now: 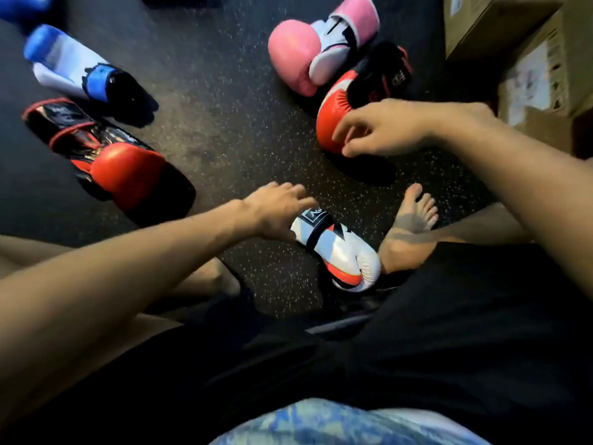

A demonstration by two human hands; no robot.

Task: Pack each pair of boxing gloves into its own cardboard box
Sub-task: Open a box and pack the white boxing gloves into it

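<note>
Several boxing gloves lie on the dark speckled floor. A white glove with red and black trim [340,248] rests in front of me; my left hand [276,210] hovers over its cuff, fingers spread, holding nothing. To the right a red and black glove [337,104] lies beside a pink and white glove [308,49]. My right hand [382,130] touches the red glove's padded end with curled fingers that have not closed on it. At left lie another red and black glove [109,159] and a blue, white and black glove [80,69]. Cardboard boxes [545,75] stand at the upper right.
My bare foot [407,226] rests just right of the white glove, and my knees in black shorts fill the lower frame. A blue object [19,8] shows at the top left corner. Speckled floor shows between the gloves.
</note>
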